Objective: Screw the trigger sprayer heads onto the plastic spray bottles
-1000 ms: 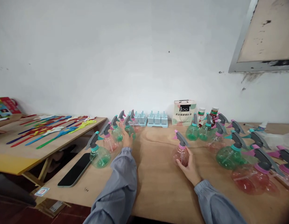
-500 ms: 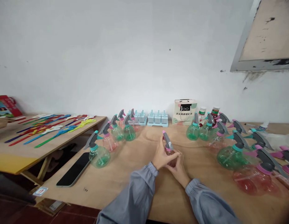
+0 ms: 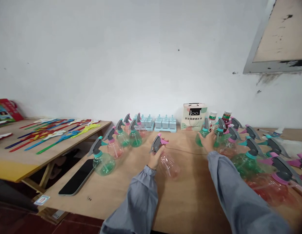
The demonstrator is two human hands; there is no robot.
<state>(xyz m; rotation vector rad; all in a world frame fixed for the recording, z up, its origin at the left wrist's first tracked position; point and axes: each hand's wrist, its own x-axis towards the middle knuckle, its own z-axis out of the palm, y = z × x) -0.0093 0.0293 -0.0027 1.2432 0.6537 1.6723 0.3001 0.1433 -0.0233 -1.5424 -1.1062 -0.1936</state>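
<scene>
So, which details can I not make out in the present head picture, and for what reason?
All in the head view:
- Neck of the held pink spray bottle: hidden by the left hand.
- Much of the green spray bottle body: covered by the right hand; its grip is unclear.
- Smallest print on the paper bag: too small.
- Rightmost spray bottle: cut by the right edge.

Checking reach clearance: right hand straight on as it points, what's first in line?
Likely the green spray bottle by the paper bag's right edge. The right hand overlaps it in view and may be touching it; depth is unclear.
</scene>
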